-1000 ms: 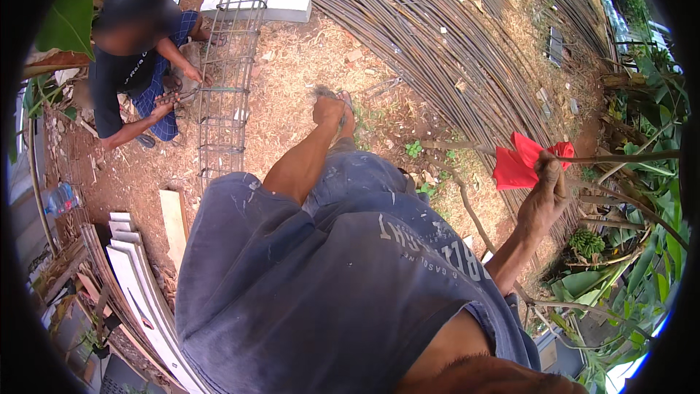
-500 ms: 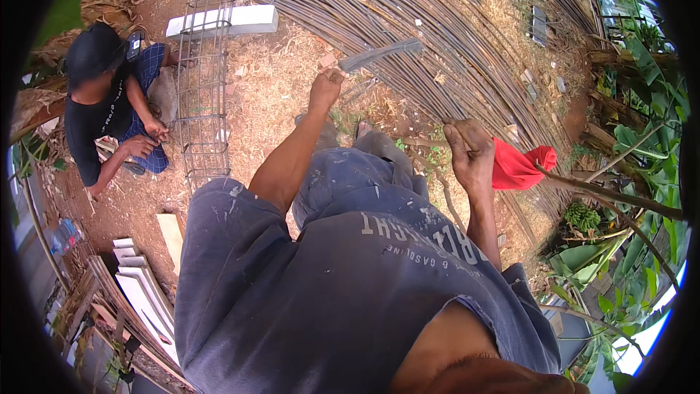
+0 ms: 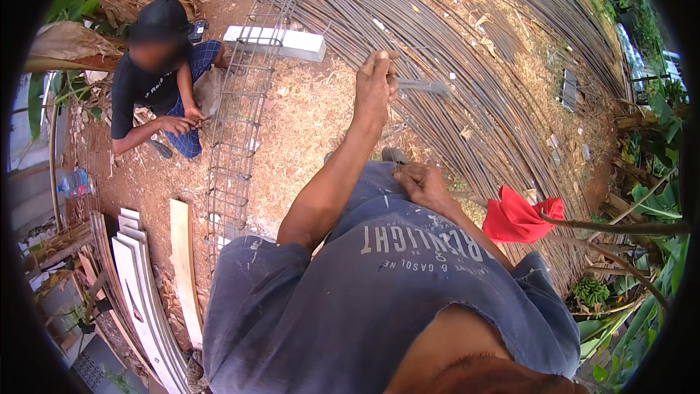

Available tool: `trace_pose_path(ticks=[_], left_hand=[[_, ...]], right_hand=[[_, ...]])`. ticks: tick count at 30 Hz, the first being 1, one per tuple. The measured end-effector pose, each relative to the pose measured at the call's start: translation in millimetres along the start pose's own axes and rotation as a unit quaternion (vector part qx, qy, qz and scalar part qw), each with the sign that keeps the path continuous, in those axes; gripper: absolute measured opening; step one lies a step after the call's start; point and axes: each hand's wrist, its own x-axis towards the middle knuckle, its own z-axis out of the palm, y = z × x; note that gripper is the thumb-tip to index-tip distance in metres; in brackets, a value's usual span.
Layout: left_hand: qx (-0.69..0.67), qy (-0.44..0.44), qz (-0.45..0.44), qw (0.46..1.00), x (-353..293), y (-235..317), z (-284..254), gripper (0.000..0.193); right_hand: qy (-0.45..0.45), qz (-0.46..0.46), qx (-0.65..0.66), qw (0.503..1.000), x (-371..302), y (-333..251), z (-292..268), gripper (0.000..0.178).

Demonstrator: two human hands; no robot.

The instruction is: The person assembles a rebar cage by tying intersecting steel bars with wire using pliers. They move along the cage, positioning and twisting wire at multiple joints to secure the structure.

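Out in front, my left hand (image 3: 375,91) is closed round one end of a grey bundle of tie wire (image 3: 424,87), which sticks out to the right over the steel bars. My right hand (image 3: 425,184) is low near my lap, thumb and fingers pinched together; what they hold, if anything, is too small to make out. To the left, a long rebar cage (image 3: 233,131) lies on the ground across a white block (image 3: 302,45). Beyond it, a co-worker in a black cap and dark shirt (image 3: 154,80) crouches with both hands together beside the cage.
Many long steel bars (image 3: 496,131) spread over the ground ahead and to the right. A red cloth (image 3: 521,217) hangs on a branch (image 3: 620,228) at my right. White boards (image 3: 142,299) and a pale plank (image 3: 187,270) lie at the left. Banana plants edge the right side.
My right hand has come down and inward from beside the red cloth to my lap. My left hand still grips the wire bundle. The view has shifted, so the surroundings sit farther right.
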Motion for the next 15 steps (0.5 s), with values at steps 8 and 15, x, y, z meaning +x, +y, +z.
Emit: trace_pose_path(ticks=[8, 15], left_hand=[[0.053, 0.013, 0.245, 0.968, -0.3, 56.8, 58.5, 0.035], [0.029, 0.031, 0.303, 0.952, -19.9, 58.9, 39.4, 0.035]], right_hand=[[-0.016, 0.109, 0.113, 0.987, -6.4, 43.7, -8.8, 0.029], [-0.047, 0.126, 0.133, 0.982, 4.2, 57.6, -12.6, 0.029]])
